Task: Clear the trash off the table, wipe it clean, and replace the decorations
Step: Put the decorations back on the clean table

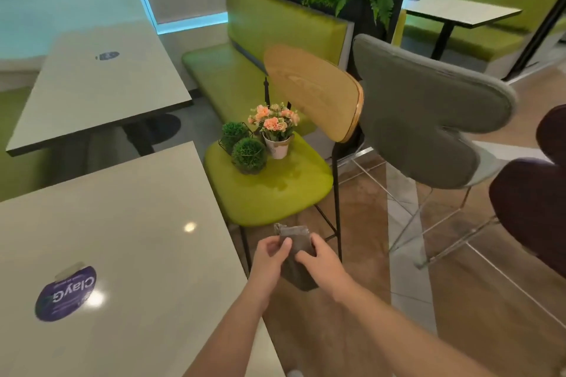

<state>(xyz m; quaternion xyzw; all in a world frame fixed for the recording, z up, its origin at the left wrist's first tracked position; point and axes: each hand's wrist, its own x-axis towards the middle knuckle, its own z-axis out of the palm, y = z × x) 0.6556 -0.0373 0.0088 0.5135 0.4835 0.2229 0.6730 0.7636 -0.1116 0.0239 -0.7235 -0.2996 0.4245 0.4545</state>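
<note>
Cloth [294,257] hangs limp off the counter's [137,223] right edge, your left hand [269,257] and right hand [321,260] pinching its top. Soft, light: bunch it. Pot [278,147] looks tippy; grip its rim.

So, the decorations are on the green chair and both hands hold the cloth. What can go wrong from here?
1. The flower pot and two green ball plants stand near the rim of the chair seat; a bump to the chair could tip them off.
2. Both the left hand and right hand hold the grey cloth, so neither hand is free to take a decoration.
3. A damp cloth may lift the sticker on the table.
</note>
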